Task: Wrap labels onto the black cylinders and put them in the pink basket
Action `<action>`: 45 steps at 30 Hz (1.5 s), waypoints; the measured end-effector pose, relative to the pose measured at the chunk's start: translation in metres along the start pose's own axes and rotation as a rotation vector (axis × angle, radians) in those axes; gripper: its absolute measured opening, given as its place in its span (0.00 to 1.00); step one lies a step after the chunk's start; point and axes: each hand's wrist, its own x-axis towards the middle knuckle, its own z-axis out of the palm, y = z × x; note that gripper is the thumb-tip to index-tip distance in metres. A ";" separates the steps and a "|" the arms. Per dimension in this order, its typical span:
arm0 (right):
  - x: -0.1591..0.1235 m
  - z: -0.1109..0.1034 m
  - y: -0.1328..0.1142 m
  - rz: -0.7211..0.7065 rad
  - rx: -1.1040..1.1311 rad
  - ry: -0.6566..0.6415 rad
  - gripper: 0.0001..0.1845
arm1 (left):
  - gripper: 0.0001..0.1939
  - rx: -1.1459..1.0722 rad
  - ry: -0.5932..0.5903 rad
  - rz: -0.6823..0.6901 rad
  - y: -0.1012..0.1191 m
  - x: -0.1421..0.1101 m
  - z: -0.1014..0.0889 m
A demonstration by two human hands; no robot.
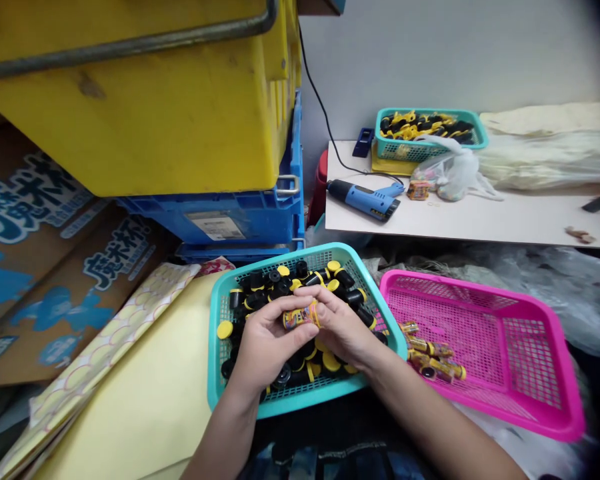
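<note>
Both hands meet over a teal basket point(220, 313) full of small black tubes with yellow caps point(260, 293). My left hand point(265, 340) and my right hand point(343, 327) together pinch one small tube with a colourful printed label point(300, 315), held sideways above the pile. To the right lies a pink basket point(520, 360) with several labelled tubes point(433, 357) in its near left corner.
Yellow point(155, 100) and blue crates point(240, 213) stack at the back left beside printed cardboard boxes point(40, 247). Yellow sheets point(145, 393) lie at the left. A white table point(480, 217) carries a blue heat gun point(365, 199), a plastic bag point(450, 170) and another teal basket point(430, 133).
</note>
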 end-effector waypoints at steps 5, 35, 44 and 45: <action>-0.003 -0.008 -0.005 -0.211 -0.349 0.003 0.23 | 0.14 -0.007 -0.065 -0.040 -0.008 -0.003 -0.002; 0.085 -0.077 -0.047 0.130 -1.749 -0.092 0.15 | 0.10 0.581 0.205 -0.195 -0.006 0.031 -0.055; 0.021 -0.027 -0.056 -0.043 -0.881 0.087 0.15 | 0.25 0.079 0.320 -0.178 -0.002 0.025 -0.045; 0.016 -0.018 -0.050 -0.033 -0.788 0.124 0.16 | 0.26 0.010 0.330 -0.164 -0.002 0.024 -0.037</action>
